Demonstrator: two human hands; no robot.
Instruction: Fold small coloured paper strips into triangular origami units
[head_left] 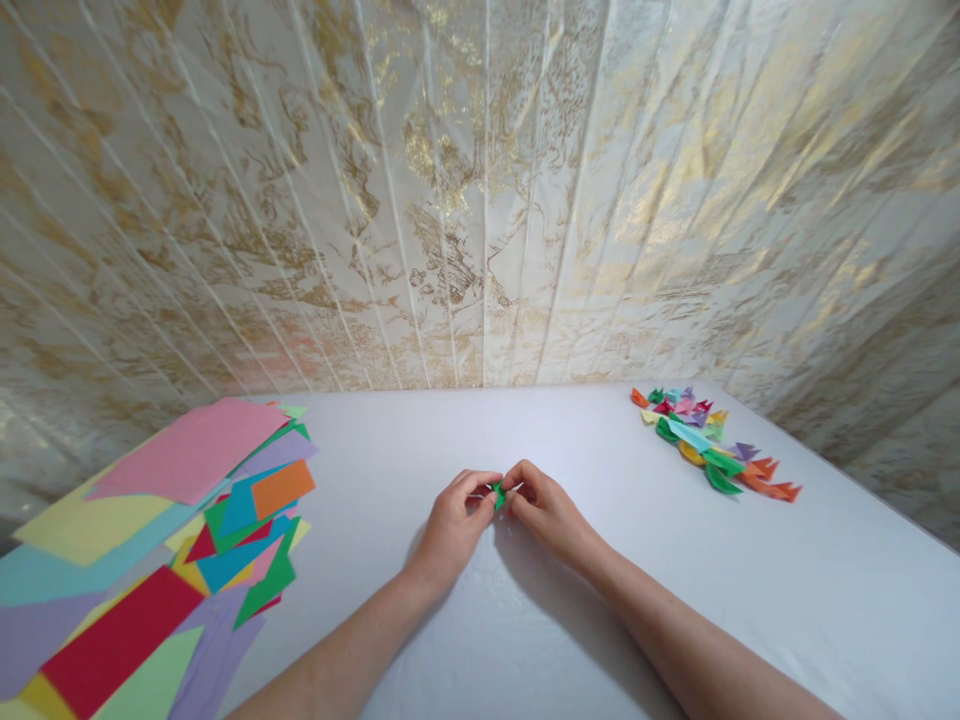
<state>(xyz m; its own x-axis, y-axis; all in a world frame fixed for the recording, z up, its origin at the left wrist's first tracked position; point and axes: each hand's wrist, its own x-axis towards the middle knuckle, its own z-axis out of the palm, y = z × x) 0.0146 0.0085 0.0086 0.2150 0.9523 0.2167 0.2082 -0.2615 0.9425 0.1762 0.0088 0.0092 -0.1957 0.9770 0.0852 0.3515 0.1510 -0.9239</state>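
Both hands meet near the middle of the white table, pinching one small piece of folded green paper (pixel 499 494) between them. My left hand (pixel 454 515) grips its left side with thumb and forefinger. From the other side, my right hand (pixel 546 508) holds it between thumb and fingertips. Only a little of the green paper shows, so its full folded shape is hidden by the fingers. It appears to be held just above the tabletop.
Coloured paper sheets (pixel 187 450) and smaller cut pieces lie in an overlapping pile on the left of the white table (pixel 390 430). Several folded paper figures (pixel 705 440) in many colours sit at the far right. A gold-patterned curtain (pixel 465 200) hangs behind the table.
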